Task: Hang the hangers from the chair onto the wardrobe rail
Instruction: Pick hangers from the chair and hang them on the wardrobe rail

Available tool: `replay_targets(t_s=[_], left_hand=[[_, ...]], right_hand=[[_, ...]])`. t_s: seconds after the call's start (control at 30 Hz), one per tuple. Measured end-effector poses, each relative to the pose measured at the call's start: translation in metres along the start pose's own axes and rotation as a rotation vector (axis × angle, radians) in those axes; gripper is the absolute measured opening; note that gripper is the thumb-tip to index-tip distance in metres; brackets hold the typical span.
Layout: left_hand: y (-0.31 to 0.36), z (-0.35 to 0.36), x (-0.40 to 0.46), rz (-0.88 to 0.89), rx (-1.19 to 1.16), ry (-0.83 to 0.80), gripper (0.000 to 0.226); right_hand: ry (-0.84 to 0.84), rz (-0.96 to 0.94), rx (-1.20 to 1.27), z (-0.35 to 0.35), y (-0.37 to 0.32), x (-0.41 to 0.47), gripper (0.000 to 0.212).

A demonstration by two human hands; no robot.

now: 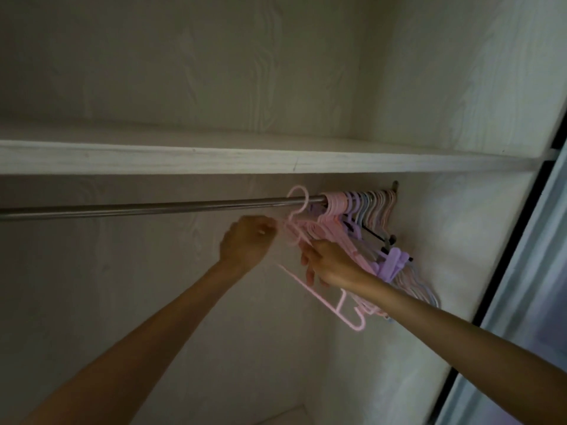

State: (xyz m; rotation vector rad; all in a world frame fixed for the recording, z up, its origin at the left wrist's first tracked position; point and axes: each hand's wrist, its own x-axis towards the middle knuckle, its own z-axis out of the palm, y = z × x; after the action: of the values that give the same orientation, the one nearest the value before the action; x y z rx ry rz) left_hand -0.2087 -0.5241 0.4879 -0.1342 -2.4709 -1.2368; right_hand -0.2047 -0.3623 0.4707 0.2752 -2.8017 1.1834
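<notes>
A metal wardrobe rail (153, 207) runs left to right under a white shelf. Several pink, purple and blue plastic hangers (362, 210) hang bunched at its right end. One pink hanger (299, 199) has its hook over the rail just left of the bunch, and its body slants down to the right. My left hand (245, 240) pinches this hanger at its neck below the hook. My right hand (328, 265) holds its lower part, fingers curled round the pink plastic, close against the hanging bunch. The chair is out of view.
The white shelf (276, 162) sits right above the rail. The wardrobe's right side wall (445, 240) stands directly behind the bunch. A sliding door edge (521, 240) runs down the right. The rail's long left stretch carries no hangers.
</notes>
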Motion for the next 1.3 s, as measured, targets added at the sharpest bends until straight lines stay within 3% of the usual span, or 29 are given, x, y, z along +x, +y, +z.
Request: replay_targets(t_s=[0.07,0.13,0.27,0.53,0.63,0.7,0.8,0.93,1.03,1.2,1.3], left_hand=[[-0.011,-0.009,0.013,0.181,0.413,0.182,0.041],[-0.023,-0.014,0.02,0.235,0.653,0.123,0.066],[-0.036,-0.016,0.022,0.246,0.823,0.109,0.075],[-0.038,-0.019,0.024,0.309,0.846,0.151,0.074],[-0.042,-0.018,0.022,0.327,0.849,0.171,0.077],[-0.043,-0.017,0.022,0.332,0.853,0.17,0.079],[-0.044,-0.013,0.022,0.328,0.865,0.184,0.082],[-0.045,-0.011,0.021,0.331,0.86,0.201,0.083],[-0.047,-0.012,0.019,0.346,0.858,0.21,0.085],[-0.046,-0.007,0.019,0.313,0.882,0.22,0.089],[-0.047,-0.004,0.018,0.297,0.883,0.222,0.09]], right_hand=[[0.016,0.009,-0.167,-0.004,-0.006,0.009,0.034],[-0.038,0.061,-0.235,-0.003,-0.01,0.019,0.034],[-0.085,0.165,-0.283,0.007,-0.005,0.038,0.036],[-0.128,0.157,-0.317,-0.001,0.018,0.042,0.029],[-0.181,0.128,-0.429,-0.009,0.008,0.031,0.037],[-0.022,0.015,-0.639,-0.018,0.001,0.026,0.043],[0.325,-0.201,-0.591,-0.028,-0.016,0.043,0.057],[0.262,-0.454,-0.816,-0.014,-0.012,0.084,0.064],[0.357,-0.557,-0.897,-0.019,0.006,0.095,0.056],[0.481,-0.529,-0.939,-0.05,0.048,0.11,0.064],[0.445,-0.523,-0.891,-0.065,0.061,0.111,0.064]])
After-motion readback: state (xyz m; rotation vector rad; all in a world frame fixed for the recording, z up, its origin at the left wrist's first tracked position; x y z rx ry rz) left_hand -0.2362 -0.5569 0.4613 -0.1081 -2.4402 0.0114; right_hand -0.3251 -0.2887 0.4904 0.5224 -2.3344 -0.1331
